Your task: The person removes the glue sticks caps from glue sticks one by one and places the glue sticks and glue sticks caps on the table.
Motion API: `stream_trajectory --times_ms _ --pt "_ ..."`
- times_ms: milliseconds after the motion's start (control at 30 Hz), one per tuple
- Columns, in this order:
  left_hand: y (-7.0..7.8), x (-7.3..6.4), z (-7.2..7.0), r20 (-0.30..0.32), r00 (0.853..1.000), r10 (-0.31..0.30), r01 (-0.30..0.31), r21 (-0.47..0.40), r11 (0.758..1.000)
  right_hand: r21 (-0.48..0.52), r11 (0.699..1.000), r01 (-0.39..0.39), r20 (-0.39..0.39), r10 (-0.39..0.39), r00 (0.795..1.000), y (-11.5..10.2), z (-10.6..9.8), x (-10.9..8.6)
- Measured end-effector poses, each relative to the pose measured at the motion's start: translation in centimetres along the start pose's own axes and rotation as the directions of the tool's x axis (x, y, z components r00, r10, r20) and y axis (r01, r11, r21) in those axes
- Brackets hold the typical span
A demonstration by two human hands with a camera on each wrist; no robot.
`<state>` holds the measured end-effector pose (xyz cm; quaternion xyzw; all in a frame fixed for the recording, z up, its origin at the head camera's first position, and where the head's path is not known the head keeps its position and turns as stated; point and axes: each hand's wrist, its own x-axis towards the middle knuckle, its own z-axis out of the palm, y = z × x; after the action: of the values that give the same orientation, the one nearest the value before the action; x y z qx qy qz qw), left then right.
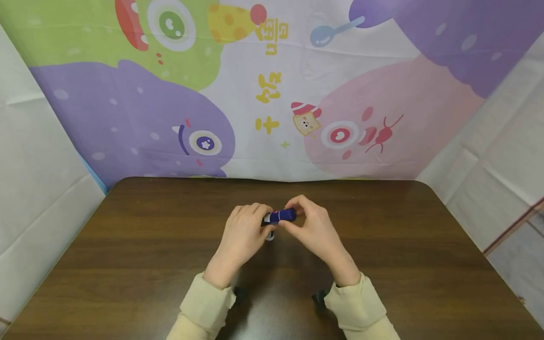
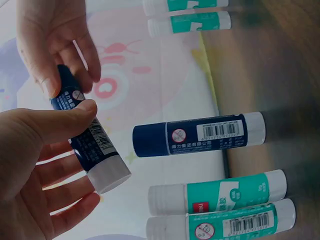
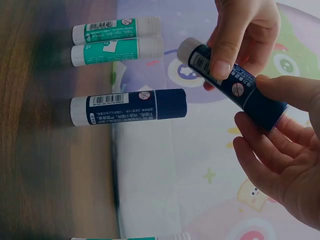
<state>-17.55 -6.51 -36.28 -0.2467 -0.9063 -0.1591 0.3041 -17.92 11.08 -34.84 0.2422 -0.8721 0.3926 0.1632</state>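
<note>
A dark blue glue stick with a white base is held at a slant between both hands above the table. My left hand grips its label and base half, thumb across the label in the left wrist view. At the cap end, my right hand pinches the dark blue cap between thumb and fingers. A second dark blue glue stick stands upright on the table below, cap on; in the head view only its lower part shows under the hands.
Green glue sticks with clear caps stand in pairs to either side of the standing blue one: one pair on the left-hand side, another on the right. The brown wooden table backs onto a cartoon-printed cloth.
</note>
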Motion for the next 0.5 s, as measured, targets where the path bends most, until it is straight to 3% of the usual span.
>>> stream_trajectory --times_ms 233,500 --pt "-0.3 0.0 -0.7 0.019 1.000 0.004 -0.004 0.012 1.000 0.042 0.999 0.032 0.037 -0.033 0.999 0.4 0.3 0.0" --pt "-0.4 0.0 -1.3 0.013 1.000 0.028 -0.028 0.005 1.000 0.012 0.999 0.031 0.048 -0.032 0.998 0.3 0.4 0.0"
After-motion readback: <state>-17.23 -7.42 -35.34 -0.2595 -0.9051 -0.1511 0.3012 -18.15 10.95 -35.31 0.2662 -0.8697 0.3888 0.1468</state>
